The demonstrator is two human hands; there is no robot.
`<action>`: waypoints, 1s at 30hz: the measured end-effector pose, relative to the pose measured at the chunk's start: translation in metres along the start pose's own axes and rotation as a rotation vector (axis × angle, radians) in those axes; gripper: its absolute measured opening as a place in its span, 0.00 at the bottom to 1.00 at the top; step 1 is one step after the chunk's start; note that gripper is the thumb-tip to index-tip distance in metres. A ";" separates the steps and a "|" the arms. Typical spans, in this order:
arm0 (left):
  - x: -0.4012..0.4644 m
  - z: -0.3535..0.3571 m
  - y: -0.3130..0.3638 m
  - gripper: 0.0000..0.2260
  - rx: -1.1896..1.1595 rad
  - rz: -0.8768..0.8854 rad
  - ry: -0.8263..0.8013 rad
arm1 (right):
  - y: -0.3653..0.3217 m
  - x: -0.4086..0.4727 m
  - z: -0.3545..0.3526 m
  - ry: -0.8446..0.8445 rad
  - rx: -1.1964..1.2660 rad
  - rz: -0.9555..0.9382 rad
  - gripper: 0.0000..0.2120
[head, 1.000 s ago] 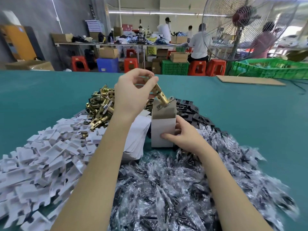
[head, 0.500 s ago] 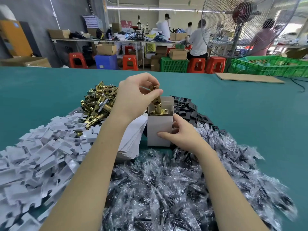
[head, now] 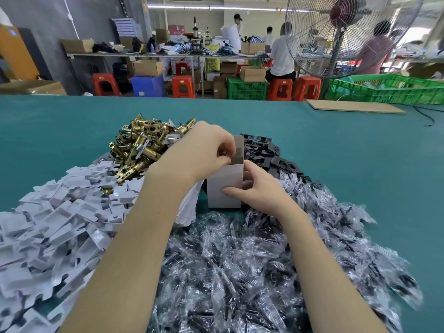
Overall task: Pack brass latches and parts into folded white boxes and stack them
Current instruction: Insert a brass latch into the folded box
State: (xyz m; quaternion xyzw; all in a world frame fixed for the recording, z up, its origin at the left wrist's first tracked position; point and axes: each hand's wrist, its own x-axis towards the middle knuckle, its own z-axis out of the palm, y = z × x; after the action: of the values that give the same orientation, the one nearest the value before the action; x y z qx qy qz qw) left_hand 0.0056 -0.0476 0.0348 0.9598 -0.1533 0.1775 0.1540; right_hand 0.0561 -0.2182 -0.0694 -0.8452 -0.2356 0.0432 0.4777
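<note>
A: Your left hand (head: 206,150) is bunched at the mouth of the white box (head: 225,186), fingertips pinched together on a small glint of brass. Is that the latch?

B: It looks like it, though almost all of it is hidden by your fingers and the box wall. Your fingers are curled down into the opening, so I judge you are seating the part inside.

A: And your right hand (head: 254,191)?

B: It wraps the box's right side low down, thumb across the front face, fingers curled behind. That grip keeps the box upright while the other hand pushes from above. The top flap (head: 239,146) stands open at the back, so closing is not yet done.

A: Where does the box stand?

B: Upright on the teal surface (head: 348,164), near its middle, wedged between the piles so everything is within your reach. The brass latches (head: 141,145) are heaped just beyond your left wrist. White die-cut inserts (head: 55,224) spread toward the near left edge, and a sheaf of flat white cartons (head: 189,207) lies touching the box's left side.

A: And on your right?

B: Black plates (head: 271,152) lie just behind the box, and clear bagged parts (head: 240,260) fill the near side under both forearms. I see no stack of finished boxes in view.
</note>
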 end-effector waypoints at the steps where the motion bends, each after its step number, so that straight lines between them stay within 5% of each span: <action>1: 0.000 0.002 0.002 0.06 0.035 -0.015 -0.020 | 0.000 0.000 0.000 0.003 -0.006 0.001 0.18; 5: -0.003 0.004 0.003 0.09 0.282 -0.018 -0.069 | 0.000 0.000 0.000 0.006 -0.015 0.000 0.18; 12: -0.005 0.010 0.000 0.18 0.299 -0.121 -0.236 | -0.002 -0.001 -0.001 -0.009 -0.005 -0.003 0.20; 19: -0.010 0.007 -0.003 0.12 0.009 -0.073 0.176 | -0.005 -0.003 -0.004 0.002 0.022 0.015 0.18; 23: -0.021 0.015 -0.004 0.16 -0.062 -0.104 0.152 | -0.008 -0.005 -0.007 -0.016 -0.015 0.010 0.22; 27: -0.023 0.017 -0.005 0.33 -0.205 -0.140 0.151 | -0.006 -0.005 -0.011 -0.014 -0.001 0.026 0.23; 30: -0.023 0.015 -0.016 0.29 -0.179 -0.195 0.055 | -0.004 -0.003 -0.011 -0.092 -0.070 0.066 0.23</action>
State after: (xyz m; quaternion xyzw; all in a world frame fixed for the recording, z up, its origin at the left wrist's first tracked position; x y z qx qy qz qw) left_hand -0.0051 -0.0330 0.0090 0.9473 -0.0701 0.1736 0.2597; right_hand 0.0552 -0.2269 -0.0608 -0.8659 -0.2309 0.0894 0.4346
